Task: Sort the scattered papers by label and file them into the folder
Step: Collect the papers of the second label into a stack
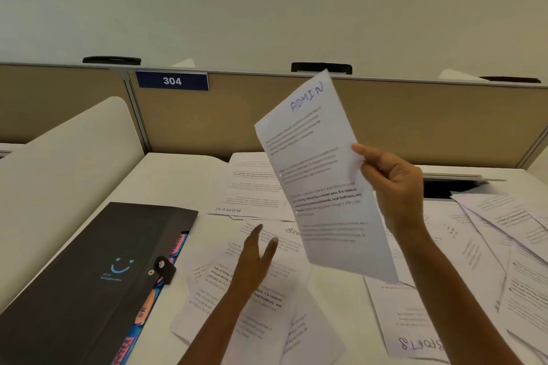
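Papers (267,290) lie scattered over the white table (178,175), most of them across its middle and toward its right edge. My right hand (394,187) holds one sheet (323,187) up above the table, thumb and curled fingers pinching its right edge; I read "ADMIN" handwritten at its top. My left hand (256,258) hovers over the loose sheets in the middle with fingers straight and spread, holding nothing. Another sheet marked "ADMIN" (252,187) lies flat near the far edge, and one marked "SPORTS" (415,332) sits by the near edge. I see the black folder (89,270) lying closed at the left edge, coloured tabs (145,311) sticking out of its right side. A "304" plate (172,80) hangs on the partition behind.
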`<control>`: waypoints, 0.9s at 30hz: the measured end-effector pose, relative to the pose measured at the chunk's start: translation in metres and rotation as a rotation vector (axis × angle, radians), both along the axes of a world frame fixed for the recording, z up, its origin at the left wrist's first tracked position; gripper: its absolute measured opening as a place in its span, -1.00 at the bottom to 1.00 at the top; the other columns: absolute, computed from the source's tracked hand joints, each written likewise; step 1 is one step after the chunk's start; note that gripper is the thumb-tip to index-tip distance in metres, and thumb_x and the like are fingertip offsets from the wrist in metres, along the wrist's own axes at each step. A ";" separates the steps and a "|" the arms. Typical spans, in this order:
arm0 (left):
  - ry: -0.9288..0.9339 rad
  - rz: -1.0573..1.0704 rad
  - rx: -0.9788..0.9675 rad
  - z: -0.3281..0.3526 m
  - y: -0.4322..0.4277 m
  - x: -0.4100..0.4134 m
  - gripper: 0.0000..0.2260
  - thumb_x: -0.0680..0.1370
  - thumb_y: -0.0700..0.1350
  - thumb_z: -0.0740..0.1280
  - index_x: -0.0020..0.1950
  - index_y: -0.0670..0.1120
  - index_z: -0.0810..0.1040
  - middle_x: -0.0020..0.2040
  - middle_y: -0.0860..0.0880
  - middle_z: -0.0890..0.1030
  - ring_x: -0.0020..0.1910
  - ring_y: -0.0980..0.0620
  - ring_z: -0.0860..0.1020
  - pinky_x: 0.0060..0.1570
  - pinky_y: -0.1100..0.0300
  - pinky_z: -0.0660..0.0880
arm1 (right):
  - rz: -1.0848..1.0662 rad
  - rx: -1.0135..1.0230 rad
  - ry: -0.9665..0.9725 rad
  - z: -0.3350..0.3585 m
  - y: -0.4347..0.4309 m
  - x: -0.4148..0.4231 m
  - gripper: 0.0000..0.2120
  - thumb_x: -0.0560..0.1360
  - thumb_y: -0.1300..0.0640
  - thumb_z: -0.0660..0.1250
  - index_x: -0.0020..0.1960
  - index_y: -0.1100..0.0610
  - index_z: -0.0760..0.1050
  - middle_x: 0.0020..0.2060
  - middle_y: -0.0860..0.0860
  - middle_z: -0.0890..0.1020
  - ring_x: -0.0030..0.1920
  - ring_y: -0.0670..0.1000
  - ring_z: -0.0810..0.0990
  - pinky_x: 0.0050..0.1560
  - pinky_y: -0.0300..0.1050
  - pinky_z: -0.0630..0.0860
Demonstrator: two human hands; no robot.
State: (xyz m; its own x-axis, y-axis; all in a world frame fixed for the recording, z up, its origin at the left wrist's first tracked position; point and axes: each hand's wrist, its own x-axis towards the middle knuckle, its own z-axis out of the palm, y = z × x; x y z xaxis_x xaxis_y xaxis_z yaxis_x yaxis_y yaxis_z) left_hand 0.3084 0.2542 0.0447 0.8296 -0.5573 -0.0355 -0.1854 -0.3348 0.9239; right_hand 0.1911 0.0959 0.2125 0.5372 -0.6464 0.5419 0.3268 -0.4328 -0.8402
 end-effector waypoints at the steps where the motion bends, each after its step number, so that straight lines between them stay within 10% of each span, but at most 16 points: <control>1: 0.043 -0.018 -0.042 0.009 -0.004 0.001 -0.35 0.47 0.29 0.13 0.46 -0.02 0.15 0.45 -0.02 0.25 0.40 0.03 0.28 0.33 0.13 0.23 | 0.044 0.101 -0.025 0.001 -0.004 -0.002 -0.67 0.47 0.43 0.22 -0.02 0.06 0.60 -0.29 -0.23 0.67 -0.35 -0.21 0.58 -0.36 -0.41 0.49; 5: 0.301 -0.100 -0.293 0.029 -0.013 0.003 -0.41 0.40 0.32 0.24 0.30 -0.01 0.40 0.20 0.05 0.54 0.10 0.13 0.54 0.07 0.22 0.48 | 0.123 0.323 -0.007 -0.010 -0.014 -0.002 -0.66 0.47 0.44 0.20 -0.08 0.06 0.63 -0.24 -0.13 0.70 -0.22 -0.15 0.65 -0.22 -0.31 0.59; 9: 0.421 0.032 -0.468 0.026 -0.016 0.000 -0.82 0.50 -0.13 0.33 0.09 -0.01 0.52 0.04 -0.01 0.64 -0.01 0.02 0.63 -0.06 0.13 0.59 | 0.083 0.369 0.099 -0.038 -0.017 0.001 -0.74 0.47 0.30 0.26 0.10 0.07 0.52 -0.17 -0.08 0.69 -0.17 -0.06 0.66 -0.25 -0.26 0.59; 15: 0.473 0.118 -0.440 0.009 -0.022 0.010 -0.86 0.51 -0.20 0.31 -0.01 0.02 0.53 -0.02 -0.01 0.64 -0.05 -0.01 0.63 -0.07 0.11 0.59 | 0.014 0.373 0.584 -0.096 -0.029 0.002 -0.59 0.47 0.21 0.34 0.28 0.08 0.36 -0.01 0.06 0.58 -0.14 0.01 0.60 -0.21 -0.13 0.52; 27: -0.332 0.209 0.331 -0.028 -0.048 0.061 -0.60 0.54 -0.03 0.23 0.35 -0.11 0.34 0.32 -0.07 0.42 0.31 -0.03 0.38 0.21 0.10 0.40 | -0.331 0.218 0.776 -0.184 -0.067 -0.019 -0.71 0.55 0.22 0.19 0.25 0.28 0.42 0.15 0.21 0.54 0.13 0.22 0.50 0.19 0.09 0.41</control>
State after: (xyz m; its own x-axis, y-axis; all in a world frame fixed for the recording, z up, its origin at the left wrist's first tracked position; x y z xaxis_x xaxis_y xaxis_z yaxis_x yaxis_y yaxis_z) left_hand 0.3695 0.2065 0.0171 0.9184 -0.3822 0.1023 -0.3490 -0.6607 0.6646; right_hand 0.1726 0.0291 0.0284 0.4692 -0.8815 -0.0532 -0.4864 -0.2077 -0.8487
